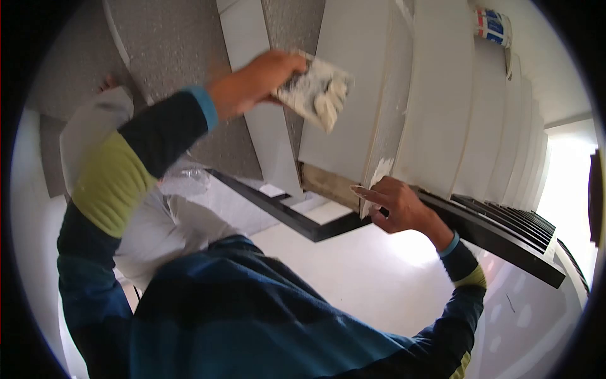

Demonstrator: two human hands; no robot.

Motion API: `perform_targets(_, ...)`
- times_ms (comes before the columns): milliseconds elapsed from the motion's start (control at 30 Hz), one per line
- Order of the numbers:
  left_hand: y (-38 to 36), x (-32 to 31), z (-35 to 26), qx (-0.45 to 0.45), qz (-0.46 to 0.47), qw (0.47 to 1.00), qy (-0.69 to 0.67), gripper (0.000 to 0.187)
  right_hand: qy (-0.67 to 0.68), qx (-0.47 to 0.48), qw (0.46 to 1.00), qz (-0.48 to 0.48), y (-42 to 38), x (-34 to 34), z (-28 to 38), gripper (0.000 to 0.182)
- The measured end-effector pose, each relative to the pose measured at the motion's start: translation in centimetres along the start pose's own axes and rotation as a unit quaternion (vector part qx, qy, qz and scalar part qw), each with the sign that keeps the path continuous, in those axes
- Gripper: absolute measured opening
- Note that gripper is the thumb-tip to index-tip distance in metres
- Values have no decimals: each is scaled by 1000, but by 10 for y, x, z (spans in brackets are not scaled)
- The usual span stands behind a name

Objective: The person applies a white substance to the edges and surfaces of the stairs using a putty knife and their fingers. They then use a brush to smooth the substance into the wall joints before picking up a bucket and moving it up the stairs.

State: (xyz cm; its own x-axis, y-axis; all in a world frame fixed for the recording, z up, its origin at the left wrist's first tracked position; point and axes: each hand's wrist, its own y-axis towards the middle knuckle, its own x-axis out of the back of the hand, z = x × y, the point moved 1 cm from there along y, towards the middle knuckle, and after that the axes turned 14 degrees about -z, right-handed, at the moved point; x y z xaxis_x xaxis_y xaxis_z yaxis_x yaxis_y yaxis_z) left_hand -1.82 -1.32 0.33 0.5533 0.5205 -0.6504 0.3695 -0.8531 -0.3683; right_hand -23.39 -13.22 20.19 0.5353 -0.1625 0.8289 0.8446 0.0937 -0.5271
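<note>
My left hand [255, 79] is closed on one edge of a small flat plate [303, 91] smeared with putty. A thick pale lump of putty [331, 104] sits toward its far end. My right hand [401, 205] is closed, with thumb and fingers round a thin tool that looks like a putty knife [365, 194], largely hidden by the fingers. Its edge is at the end of a stair step, touching or very near it. White filler [381, 169] shows on the step's side just above my right hand. Bare brownish material [328, 184] is exposed on the step end beside it.
Pale stair treads [442, 95] rise to the right, with a labelled bucket or can [493, 27] on an upper one. A black metal railing [492, 237] runs along the stair side. Speckled grey steps [173, 50] lie at upper left. Clear plastic [189, 180] lies near my legs.
</note>
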Motion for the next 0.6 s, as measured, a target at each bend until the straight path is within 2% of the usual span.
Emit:
perform_targets(33, 0, -4, 5, 16, 17, 999, -27, 29, -9, -17, 999, -26, 4, 1, 3, 62)
perform_targets(67, -2, -7, 10, 35, 47, 997, -45, 28, -18, -11, 999, -37, 7, -1, 6, 62)
perform_targets(133, -10, -16, 19, 85, 77, 991, -75, 29, 109, -31, 977, -179, 16, -4, 14, 73)
perform_targets(200, -20, -24, 26, 131, 87, 981, -115, 29, 128, 6, 954, -271, 33, -10, 26, 70)
perform_targets(233, -24, -28, 30, 151, 100, 973, -142, 28, 157, -26, 947, -278, 37, -14, 30, 69)
perform_targets(267, -27, -31, 30, 139, 98, 976, -134, 28, 144, -17, 948, -285, 43, -16, 31, 67)
perform_targets(333, -33, -33, 28, 188, 101, 955, -206, 27, 135, -18, 942, -306, 51, -26, 29, 66)
perform_targets(433, -31, -24, 14, 152, 93, 960, -215, 27, 75, 29, 941, -328, 59, -28, 22, 66)
perform_targets(467, -31, -21, 8, 150, 93, 961, -213, 27, 45, 36, 956, -288, 58, -23, 15, 59)
perform_targets(500, -34, -17, -10, 124, 20, 972, -198, 26, 44, 38, 955, -290, 58, -17, 15, 59)
perform_targets(567, -32, -5, -35, 93, -52, 977, -182, 26, -28, -11, 972, -232, 60, -8, 17, 36)
perform_targets(600, -28, 3, -46, 22, -74, 987, -145, 25, -40, -25, 963, -264, 58, -4, 12, 30)
